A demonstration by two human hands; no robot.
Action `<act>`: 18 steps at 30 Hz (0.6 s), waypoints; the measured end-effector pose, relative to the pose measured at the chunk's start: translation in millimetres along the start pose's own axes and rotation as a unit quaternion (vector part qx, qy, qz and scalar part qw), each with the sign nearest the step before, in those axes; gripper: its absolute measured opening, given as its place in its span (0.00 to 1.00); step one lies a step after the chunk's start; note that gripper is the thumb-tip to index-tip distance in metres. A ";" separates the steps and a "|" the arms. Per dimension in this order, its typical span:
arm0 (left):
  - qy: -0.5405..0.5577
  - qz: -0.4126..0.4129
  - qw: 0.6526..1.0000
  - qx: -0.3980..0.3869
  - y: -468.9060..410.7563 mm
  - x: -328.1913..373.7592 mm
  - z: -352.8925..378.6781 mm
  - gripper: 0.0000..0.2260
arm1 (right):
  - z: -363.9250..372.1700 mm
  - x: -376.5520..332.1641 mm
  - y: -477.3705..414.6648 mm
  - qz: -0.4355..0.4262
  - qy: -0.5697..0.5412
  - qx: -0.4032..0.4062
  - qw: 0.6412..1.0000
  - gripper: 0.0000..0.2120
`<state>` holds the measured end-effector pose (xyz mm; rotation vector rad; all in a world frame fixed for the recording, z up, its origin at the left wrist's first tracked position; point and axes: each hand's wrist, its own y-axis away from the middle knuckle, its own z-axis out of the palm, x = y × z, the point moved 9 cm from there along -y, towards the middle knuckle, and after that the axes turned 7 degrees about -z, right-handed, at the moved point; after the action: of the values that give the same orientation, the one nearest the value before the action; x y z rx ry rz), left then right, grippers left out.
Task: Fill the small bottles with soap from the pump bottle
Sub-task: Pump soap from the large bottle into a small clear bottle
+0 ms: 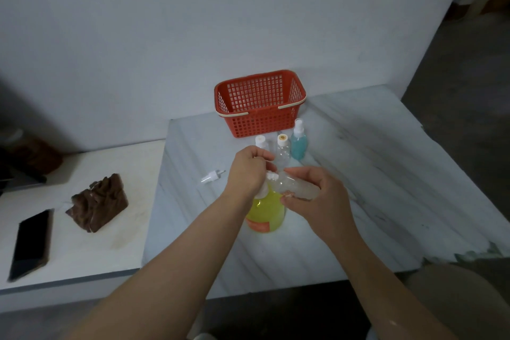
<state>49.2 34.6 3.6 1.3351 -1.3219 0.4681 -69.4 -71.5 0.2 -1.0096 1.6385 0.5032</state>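
Note:
A pump bottle of yellow soap point(265, 210) with an orange label stands on the marble table. My left hand point(248, 171) is closed over its white pump head. My right hand point(314, 196) holds a small clear bottle point(296, 186) tilted on its side, its open neck against the pump's spout. Behind stand two small clear bottles with white caps, one point(283, 150) in full view and one point(260, 142) partly hidden by my left hand, plus a blue spray bottle point(299, 143). A loose white sprayer top point(212, 175) lies on the table left of my hands.
A red plastic basket point(259, 103) stands at the back by the wall. On the lower white surface to the left lie a crumpled brown cloth point(99, 203) and a black phone point(31, 243). The marble table's point(372, 174) right edge drops to the floor.

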 end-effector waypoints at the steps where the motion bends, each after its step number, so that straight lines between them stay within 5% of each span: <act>1: 0.004 0.001 1.000 -0.001 0.6 0.4 -0.8 0.13 | 0.1 0.0 0.5 0.001 0.003 -0.001 1.000 0.21; 18: -0.070 0.021 0.997 -0.013 -5.1 -3.6 5.4 0.17 | 3.8 10.2 -7.0 0.001 -0.004 -0.011 1.000 0.23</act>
<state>50.3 30.0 -3.2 1.3392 -1.4699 0.3902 -61.9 -76.2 -9.3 -1.0208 1.6300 0.5265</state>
